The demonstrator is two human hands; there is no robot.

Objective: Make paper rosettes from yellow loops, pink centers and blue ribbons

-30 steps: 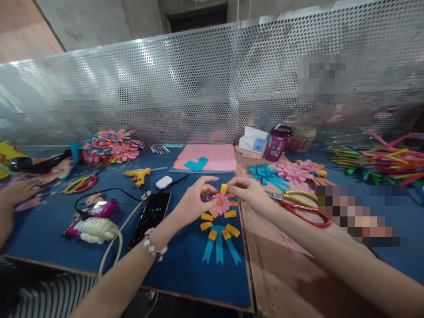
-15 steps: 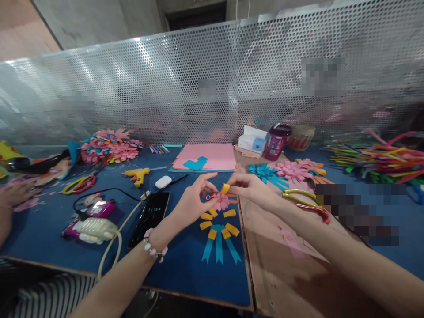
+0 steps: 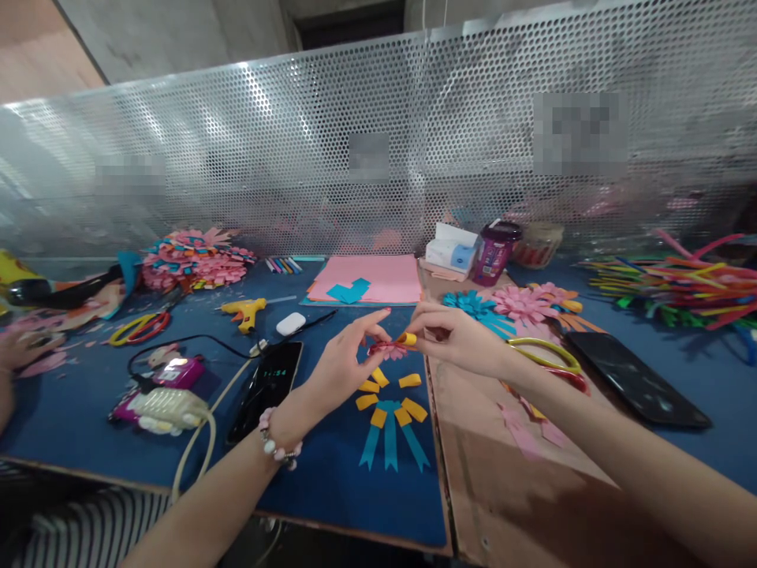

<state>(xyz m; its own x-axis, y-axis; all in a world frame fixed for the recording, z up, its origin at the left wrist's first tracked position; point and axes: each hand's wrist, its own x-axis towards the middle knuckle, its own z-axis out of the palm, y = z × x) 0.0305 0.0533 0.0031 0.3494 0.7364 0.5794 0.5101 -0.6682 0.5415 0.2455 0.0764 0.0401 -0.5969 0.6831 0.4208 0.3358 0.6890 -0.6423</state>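
Note:
Between thumb and fingers, my left hand (image 3: 348, 351) holds a pink paper flower (image 3: 390, 349) tilted almost edge-on. My right hand (image 3: 453, 339) pinches a yellow paper loop (image 3: 407, 338) against the flower's right edge; whether it is stuck there I cannot tell. Just below my hands, several yellow paper loops (image 3: 410, 380) lie on the blue table in a loose ring. Three blue paper ribbon tails (image 3: 388, 442) with notched ends fan out at the bottom of that ring.
A yellow glue gun (image 3: 245, 313), a phone (image 3: 266, 390) and a white case (image 3: 291, 323) lie left of my hands. Scissors (image 3: 547, 355) lie partly behind my right forearm, near a dark phone (image 3: 635, 379). Pink paper sheets (image 3: 384, 276) are stacked behind. At far left is another person's hand (image 3: 27, 347).
My left hand has tipped the pink flower from facing me to nearly edge-on. The yellow loop in my right hand has shifted slightly right and down with it.

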